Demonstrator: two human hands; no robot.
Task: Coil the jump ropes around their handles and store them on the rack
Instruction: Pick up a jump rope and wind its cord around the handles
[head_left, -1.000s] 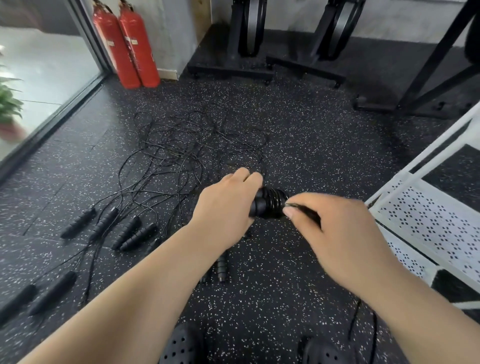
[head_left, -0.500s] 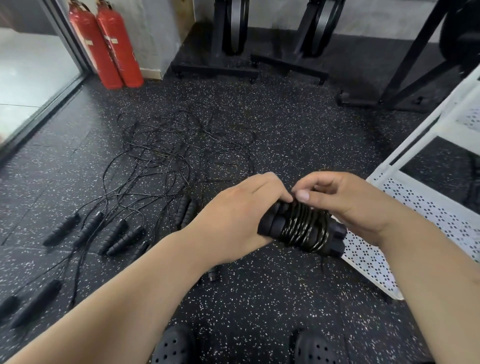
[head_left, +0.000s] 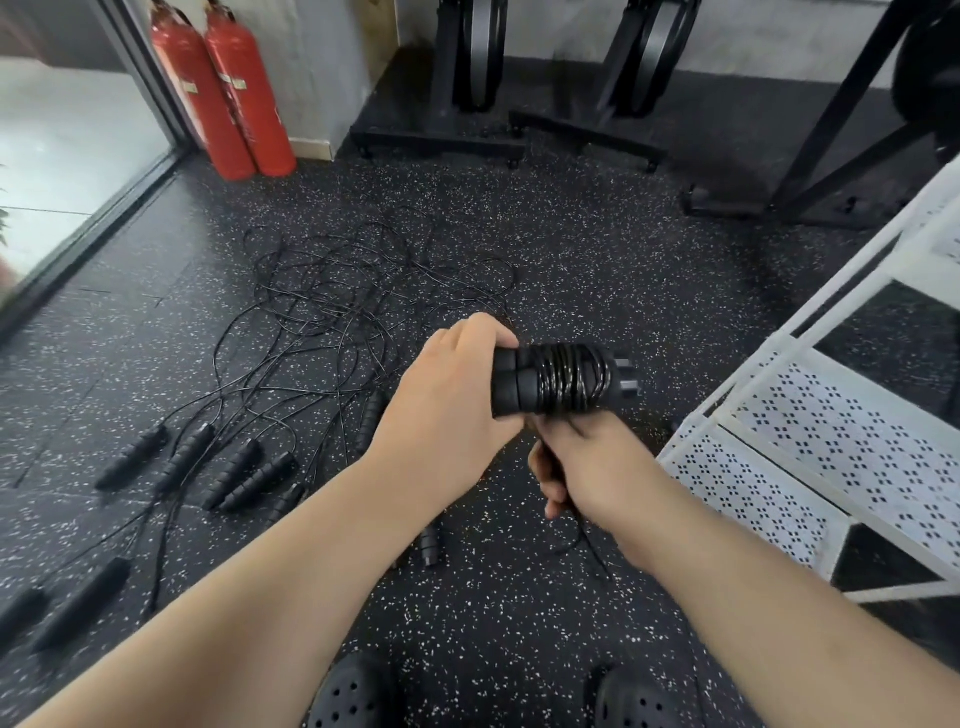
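Note:
My left hand (head_left: 451, 400) grips the near ends of two black jump rope handles (head_left: 561, 382) held side by side, with shiny black cord wound many times around their middle. My right hand (head_left: 592, 467) is just below the handles, fingers curled round the loose end of the cord, which trails down toward the floor. A tangle of loose black ropes (head_left: 358, 306) lies on the floor beyond, with several black handles (head_left: 244, 467) spread at the left. The white perforated rack (head_left: 810, 447) stands at the right, close to my right hand.
Two red fire extinguishers (head_left: 223, 88) stand at the back left beside a glass door. Black gym machine bases (head_left: 441, 140) line the back wall. A lone handle (head_left: 430, 543) lies on the floor near my black clogs (head_left: 353, 696).
My right hand has dropped from above the handles to below them, drawing the cord under the bundle. The handles have turned to lie level, and the view has shifted left.

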